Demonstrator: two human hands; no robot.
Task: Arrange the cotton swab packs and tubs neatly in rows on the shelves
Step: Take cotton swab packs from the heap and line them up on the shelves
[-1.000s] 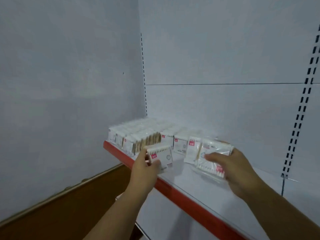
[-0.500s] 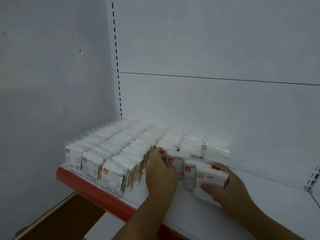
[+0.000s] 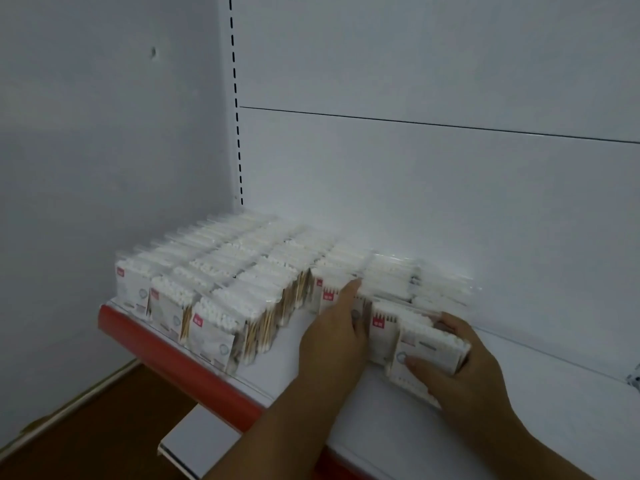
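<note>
Carried the left hand [image 3: 337, 336] from open air in front of the white metal shelf with the red front lip [image 3: 554, 410] right in among the stock. Laid it, fingers straight and together, flat against the small clear plastic pack of wooden-stemmed cotton swabs with a red label [image 3: 330, 294] at its fingertips, gripping nothing. Lowered the right hand [image 3: 464, 362] too, curled round another pack of the same kind [image 3: 427, 346], thumb across the face, lower edge seemingly resting on the shelf just right of the left hand. Found three tidy full rows of standing packs [image 3: 221, 282] to the left of the left hand, with shorter, looser ones between and behind both hands. Judged the pack under the left hand as joined to the fourth row, and the held one next in line beside it.
</note>
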